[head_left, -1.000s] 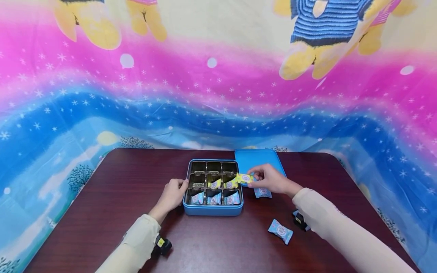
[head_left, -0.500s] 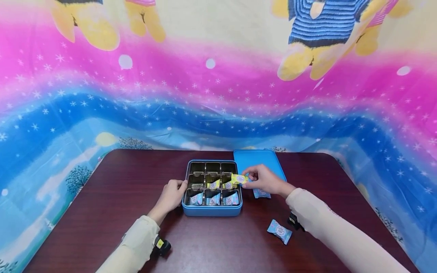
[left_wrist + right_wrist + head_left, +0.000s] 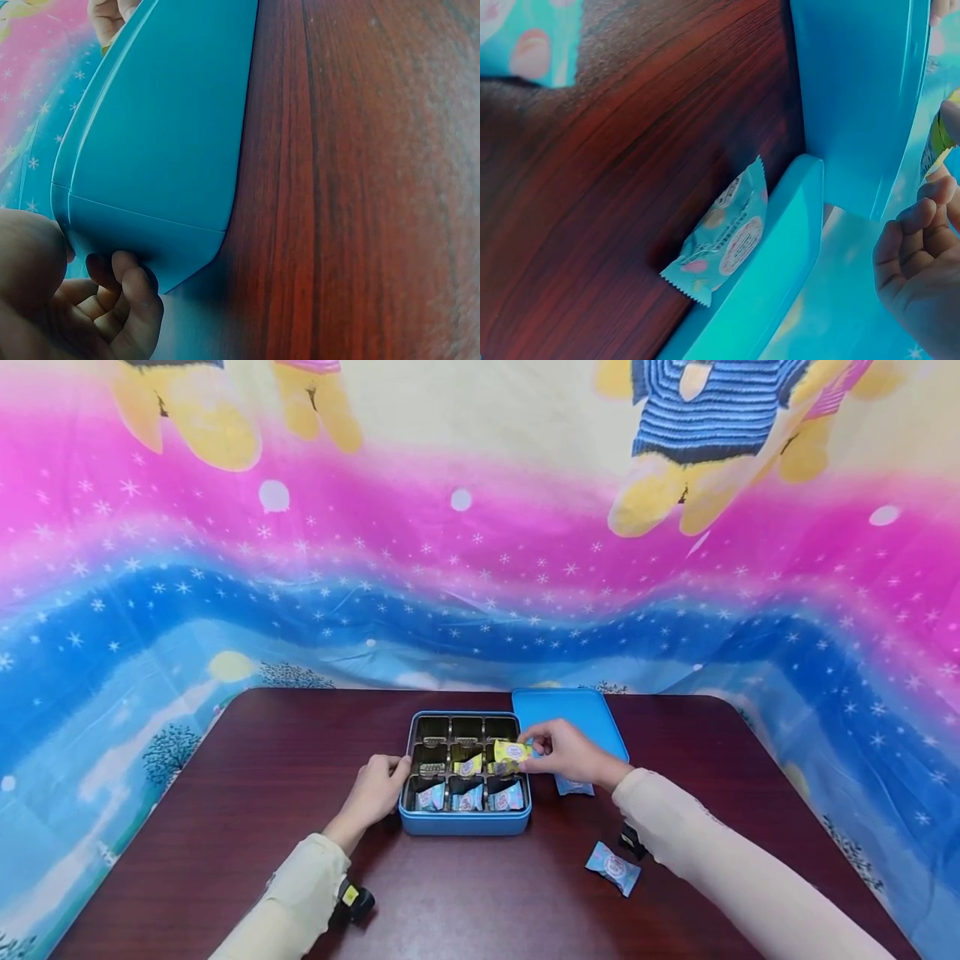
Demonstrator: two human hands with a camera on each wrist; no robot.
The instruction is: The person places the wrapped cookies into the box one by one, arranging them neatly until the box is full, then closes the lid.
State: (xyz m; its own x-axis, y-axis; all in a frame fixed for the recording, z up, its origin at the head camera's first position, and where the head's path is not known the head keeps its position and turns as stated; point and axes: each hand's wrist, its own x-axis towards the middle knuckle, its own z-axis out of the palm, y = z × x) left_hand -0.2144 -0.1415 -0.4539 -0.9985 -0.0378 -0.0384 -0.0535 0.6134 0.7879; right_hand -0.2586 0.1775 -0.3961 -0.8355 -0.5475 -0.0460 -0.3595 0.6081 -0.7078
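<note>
The right hand (image 3: 566,752) pinches a glossy yellow packet (image 3: 512,752) over the middle-right compartment of a smooth, rounded-corner blue box (image 3: 465,824); the left hand (image 3: 378,787), fingers curled, grips its left side. Beyond, a flat blue lid (image 3: 573,710) and crinkled, serrated-edged blue packets (image 3: 613,868) lie on the wood-grained table (image 3: 300,760).

No legible text from here. Loose blue packet (image 3: 612,868) on the bench (image 3: 480,902): round badge with lettering, too small to read. Second blue packet (image 3: 724,238) beside the lid (image 3: 757,296): ringed badge plus a line of dark print, characters won't resolve. Yellow packet (image 3: 512,751) in the right hand (image 3: 567,752): badge, same problem. Three blue packets (image 3: 467,798) in the box (image 3: 465,825), near row: printed, unreadable. Yellow tag (image 3: 351,894) on the black camera (image 3: 363,906), left wrist: dark mark, can't tell which character.
</note>
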